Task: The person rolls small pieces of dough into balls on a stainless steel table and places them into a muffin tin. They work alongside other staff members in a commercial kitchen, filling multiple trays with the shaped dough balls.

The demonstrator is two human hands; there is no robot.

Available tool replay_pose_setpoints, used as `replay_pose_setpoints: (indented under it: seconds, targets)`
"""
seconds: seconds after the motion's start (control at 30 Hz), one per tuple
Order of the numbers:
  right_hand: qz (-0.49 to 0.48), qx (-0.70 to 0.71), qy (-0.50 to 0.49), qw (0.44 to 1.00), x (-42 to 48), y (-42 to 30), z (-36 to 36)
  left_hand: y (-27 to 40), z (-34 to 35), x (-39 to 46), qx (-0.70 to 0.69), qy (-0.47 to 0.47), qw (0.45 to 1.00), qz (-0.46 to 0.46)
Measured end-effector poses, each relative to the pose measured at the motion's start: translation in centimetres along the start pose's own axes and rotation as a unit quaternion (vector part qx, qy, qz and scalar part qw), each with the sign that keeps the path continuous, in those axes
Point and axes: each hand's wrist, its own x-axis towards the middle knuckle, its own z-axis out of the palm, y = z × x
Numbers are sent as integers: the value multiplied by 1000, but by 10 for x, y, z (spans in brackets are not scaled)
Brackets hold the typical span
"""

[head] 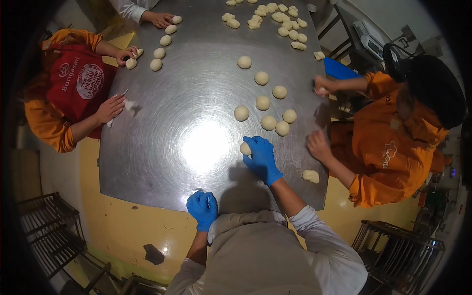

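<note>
My right hand (261,156), in a blue glove, curls around a small round dough ball (245,148) on the steel table. The ball shows between thumb and fingers on the glove's left side. Beyond that hand, several smooth dough balls (268,122) lie spread over the table. My left hand (202,207), also gloved in blue, is closed in a fist at the table's near edge. Nothing shows in that fist, though its inside is hidden. To the right of my right forearm rests an unshaped dough piece (310,176).
A steel table (155,129) spans the middle. Co-workers' hands (320,145) work at the right edge, others (110,108) at the left. A row of dough balls (159,53) sits far left; rough dough pieces (280,17) lie at the back. A scale (372,40) stands beyond the right side.
</note>
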Motion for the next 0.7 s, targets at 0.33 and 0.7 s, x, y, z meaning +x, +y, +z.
replay_pose_setpoints:
  seconds: [0.33, 0.7]
  targets:
    - [15, 106, 66, 992, -19, 0, -35, 9, -6, 14, -23, 21, 1000, 1]
    - [90, 139, 72, 984, -62, 28, -19, 14, 0, 20, 81, -26, 996, -21]
